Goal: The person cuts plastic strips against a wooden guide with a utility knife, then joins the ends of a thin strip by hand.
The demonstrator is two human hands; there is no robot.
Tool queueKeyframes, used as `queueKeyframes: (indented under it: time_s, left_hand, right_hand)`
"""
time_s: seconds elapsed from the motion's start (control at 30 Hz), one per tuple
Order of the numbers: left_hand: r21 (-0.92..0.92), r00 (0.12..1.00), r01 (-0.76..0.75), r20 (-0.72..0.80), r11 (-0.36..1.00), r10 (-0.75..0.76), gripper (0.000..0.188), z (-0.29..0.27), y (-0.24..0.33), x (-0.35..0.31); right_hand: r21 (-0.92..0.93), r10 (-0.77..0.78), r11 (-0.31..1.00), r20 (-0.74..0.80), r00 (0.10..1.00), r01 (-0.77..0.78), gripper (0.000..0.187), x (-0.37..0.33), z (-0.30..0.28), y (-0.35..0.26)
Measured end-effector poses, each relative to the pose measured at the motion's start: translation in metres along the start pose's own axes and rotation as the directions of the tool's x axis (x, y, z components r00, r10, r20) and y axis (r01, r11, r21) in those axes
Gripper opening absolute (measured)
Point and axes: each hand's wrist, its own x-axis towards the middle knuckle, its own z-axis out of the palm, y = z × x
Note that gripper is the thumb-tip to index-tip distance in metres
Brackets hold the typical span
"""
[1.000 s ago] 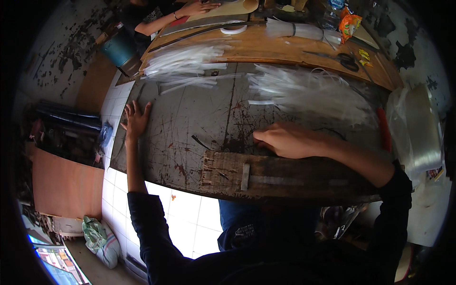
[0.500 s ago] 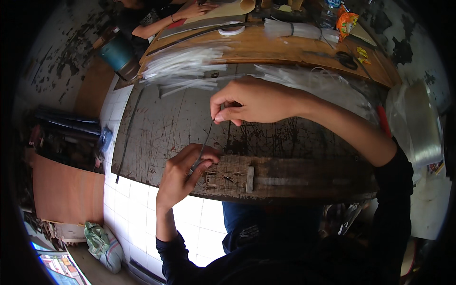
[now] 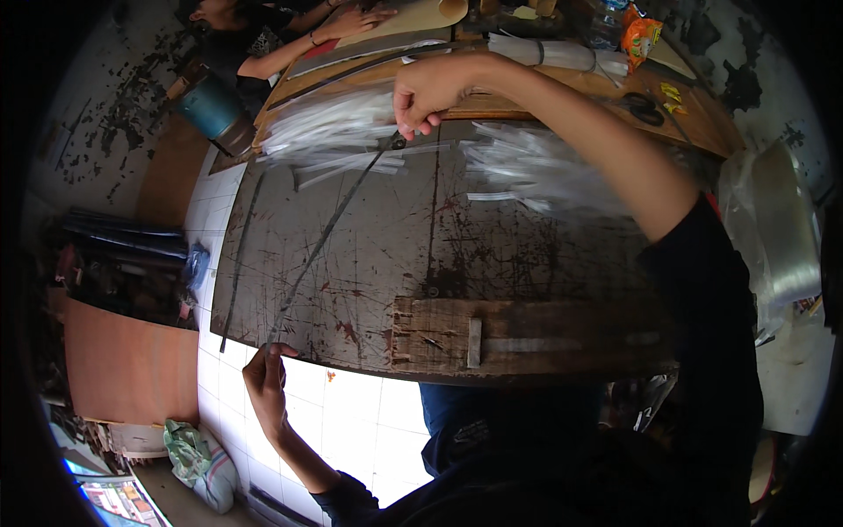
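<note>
A long, thin dark strip (image 3: 329, 233) is stretched slantwise over the scratched grey tabletop (image 3: 360, 272). My right hand (image 3: 426, 92), at the far side, pinches its upper end. Close to the table's near left edge, my left hand (image 3: 268, 391) has its fingers closed on the lower end. Another dark strip (image 3: 240, 268) lies along the left edge and overhangs the front. Beneath my right hand is a pile of clear, whitish plastic strips (image 3: 329, 123), with a second pile of such strips (image 3: 527, 167) to the right.
A wooden board with a small crosspiece (image 3: 435, 334) lies at the near edge. Scissors (image 3: 644, 110), a bundle of pale strips (image 3: 553, 54) and an orange packet (image 3: 639, 37) are on the far wooden table (image 3: 702, 114). Another person's arm (image 3: 290, 54) rests at the far left.
My hands have moved far apart, the right one away from me and the left one down and left. The dark strip between them now shows at much greater length, pulled straight.
</note>
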Motion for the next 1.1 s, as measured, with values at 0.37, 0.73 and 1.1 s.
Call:
queueKeyframes:
  time_s: [0.37,0.73,1.1]
  left_hand:
    - [0.126,0.87,0.211,0.427,0.969,-0.245,0.051,-0.017,-0.03,-0.051]
    - [0.152,0.924,0.041,0.371,0.987,-0.096,0.045,-0.013,-0.036,-0.049]
    - [-0.011,0.838,-0.512,0.215,0.859,0.502,0.042,0.051,0.087,-0.031]
  right_hand:
    - [-0.693,-0.178,0.705,-0.377,0.909,-0.15,0.023,0.083,0.039,-0.047]
    - [-0.738,-0.556,0.674,-0.526,0.644,-0.021,0.019,0.076,0.066,-0.049]
    - [-0.051,-0.746,0.627,-0.325,0.58,0.777,0.044,-0.075,0.118,-0.117]
